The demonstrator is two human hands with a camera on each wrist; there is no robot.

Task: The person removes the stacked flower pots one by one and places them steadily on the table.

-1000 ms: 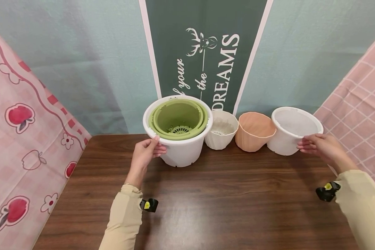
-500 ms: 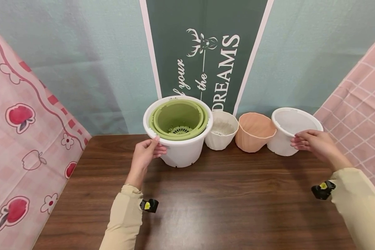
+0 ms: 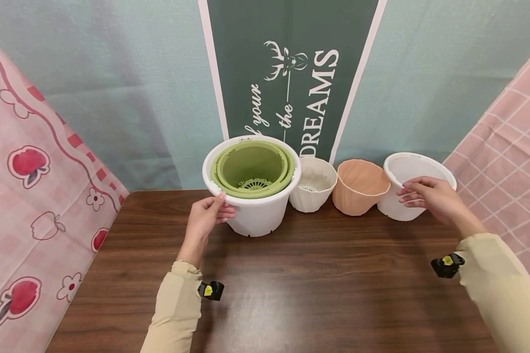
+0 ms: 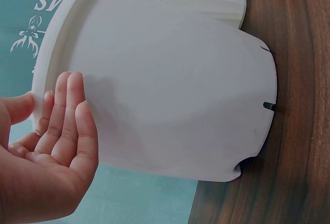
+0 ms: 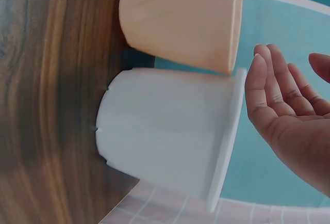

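Note:
My left hand holds the rim of a large white flowerpot, thumb at the rim and fingers below it against the outer wall. Nested inside that pot are green pots with a slotted bottom. In the left wrist view the thumb presses the rim edge beside the white wall. My right hand is in front of a smaller white pot at the right end of the row, its fingers loosely bent and holding nothing. The right wrist view has the fingertips just beyond that pot's rim.
Between the two white pots stand a cream fluted pot and a peach fluted pot, side by side at the back of the brown wooden table. A curtain hangs right behind the row, with pink cloths at both sides.
My right hand has left the rim of the right-hand white pot and moved left across its front. The left hand stays on the large pot's rim, and the pots have not moved.

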